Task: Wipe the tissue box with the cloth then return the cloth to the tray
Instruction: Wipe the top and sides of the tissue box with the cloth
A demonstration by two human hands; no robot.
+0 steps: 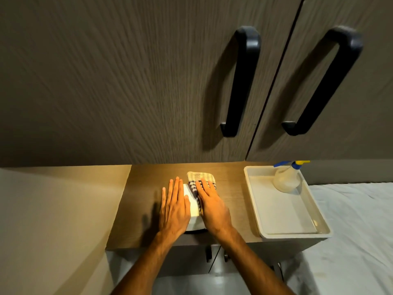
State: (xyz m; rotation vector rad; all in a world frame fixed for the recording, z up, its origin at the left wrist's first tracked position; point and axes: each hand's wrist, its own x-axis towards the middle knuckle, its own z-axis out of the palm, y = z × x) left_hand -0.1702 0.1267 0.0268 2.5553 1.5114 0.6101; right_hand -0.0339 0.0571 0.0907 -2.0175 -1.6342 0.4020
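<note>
Here, the white rectangular tissue box (194, 206) sits near the middle of the brown wood-grain countertop (138, 209), mostly covered by two bare hands. The striped beige-and-dark woven cloth (200, 179) lies draped over the far right part of the box, its far end hanging past the box towards the back of the counter. The right hand (210, 206) rests flat on the cloth, fingers stretched out and a little spread, pressing it down onto the box rather than gripping it. The left hand (175, 206) lies flat and open along the left side of the box, fingers straight and together, palm down, with nothing held in it; it touches the box's left edge.

To the right, well apart from the box, stands the shallow white plastic tray (295, 233) on the same countertop. In its far corner stands a translucent spray bottle with a blue and yellow trigger head (287, 177); the remainder of the tray floor is bare. Above the counter hang grey-brown wood-grain cabinet doors (127, 81) with two black loop handles (242, 81). A pale sheet-covered surface (350, 231) lies at the lower right.
</note>
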